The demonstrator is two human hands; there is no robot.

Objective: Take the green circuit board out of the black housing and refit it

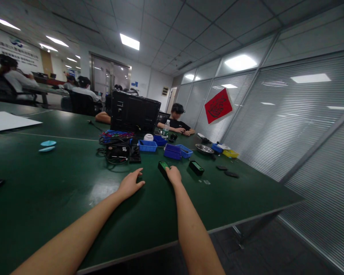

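Observation:
My right hand (174, 175) is closed on a small black case with a green circuit board (162, 165) showing in its open top. The thumb lies over the board and the other fingers go down the case's right side, partly hidden. Resting low over the table, my left hand (131, 184) is open and empty, fingers apart and pointing toward the case. To the right of my right hand stands a second black case with a green face (196, 168). Near it lie a tiny ring (200, 181) and a small clear piece (206, 182).
Across the green table (143, 229) stand a black monitor (134, 110), blue bins (147, 146), a tangle of cables with a black device (117, 152), a white ball (148, 137), a bottle (166, 129) and a metal bowl (204, 149). A person (177, 120) sits opposite.

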